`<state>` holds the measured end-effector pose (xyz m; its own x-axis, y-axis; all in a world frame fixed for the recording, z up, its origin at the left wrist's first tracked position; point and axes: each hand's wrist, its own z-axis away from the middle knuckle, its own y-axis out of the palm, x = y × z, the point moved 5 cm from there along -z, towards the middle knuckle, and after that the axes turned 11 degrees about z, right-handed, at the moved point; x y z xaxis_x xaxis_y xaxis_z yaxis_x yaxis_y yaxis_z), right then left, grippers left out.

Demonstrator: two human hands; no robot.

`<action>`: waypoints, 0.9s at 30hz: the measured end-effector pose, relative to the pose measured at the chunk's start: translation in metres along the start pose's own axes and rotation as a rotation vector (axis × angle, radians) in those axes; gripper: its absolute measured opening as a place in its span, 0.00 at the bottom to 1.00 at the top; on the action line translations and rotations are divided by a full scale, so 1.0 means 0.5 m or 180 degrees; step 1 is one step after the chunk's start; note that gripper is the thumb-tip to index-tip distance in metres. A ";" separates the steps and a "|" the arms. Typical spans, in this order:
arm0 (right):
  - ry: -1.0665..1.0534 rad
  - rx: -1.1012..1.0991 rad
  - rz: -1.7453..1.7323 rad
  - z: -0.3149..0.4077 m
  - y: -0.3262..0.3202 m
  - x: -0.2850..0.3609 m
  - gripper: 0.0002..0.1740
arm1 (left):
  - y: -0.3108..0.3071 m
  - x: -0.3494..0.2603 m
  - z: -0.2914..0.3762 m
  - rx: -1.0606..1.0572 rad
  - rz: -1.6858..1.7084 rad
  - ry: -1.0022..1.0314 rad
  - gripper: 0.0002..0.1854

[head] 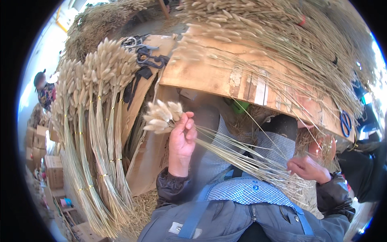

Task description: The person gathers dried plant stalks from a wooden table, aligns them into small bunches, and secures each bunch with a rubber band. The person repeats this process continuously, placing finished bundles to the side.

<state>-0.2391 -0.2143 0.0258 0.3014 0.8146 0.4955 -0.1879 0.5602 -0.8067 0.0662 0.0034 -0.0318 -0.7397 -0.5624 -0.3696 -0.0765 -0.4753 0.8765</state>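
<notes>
My left hand (185, 133) grips a small bunch of dried bunny-tail grass just below its fluffy cream heads (161, 116). The bunch's pale stems (239, 157) fan out across my lap towards the right. At their far ends my right hand (310, 169) has its fingers curled, with thumb and forefinger pinching a single thin stem (260, 127) that runs up to the table edge. Motion blurs the fingertips there. Above my knees, more loose bunny-tail stalks (223, 30) lie across a wooden table (205, 72).
Tied bunny-tail bundles (99, 121) lean at left beside cardboard (151, 163). Black straps and cords (148, 57) rest on the cardboard behind. Blue-handled scissors (345, 123) lie at the table's right end. A big grass heap (302, 39) covers the table's far side. A person (45, 89) is at far left.
</notes>
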 end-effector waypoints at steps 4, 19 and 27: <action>-0.0062 -0.0977 0.1961 -0.102 0.031 0.026 0.16 | 0.001 -0.005 0.010 -0.0148 -0.0148 0.0103 0.11; -0.0093 -0.0536 0.2469 -0.053 -0.030 0.026 0.14 | -0.019 -0.008 0.004 -0.0275 -0.0166 0.0234 0.10; 0.0304 -0.0473 0.1828 0.059 0.012 0.004 0.09 | 0.000 -0.003 0.001 0.0185 -0.0133 0.0248 0.13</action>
<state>-0.2672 -0.2048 0.0315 0.2743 0.9599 -0.0587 -0.2150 0.0017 -0.9766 0.0669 0.0047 -0.0310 -0.6809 -0.5951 -0.4270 -0.1464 -0.4606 0.8754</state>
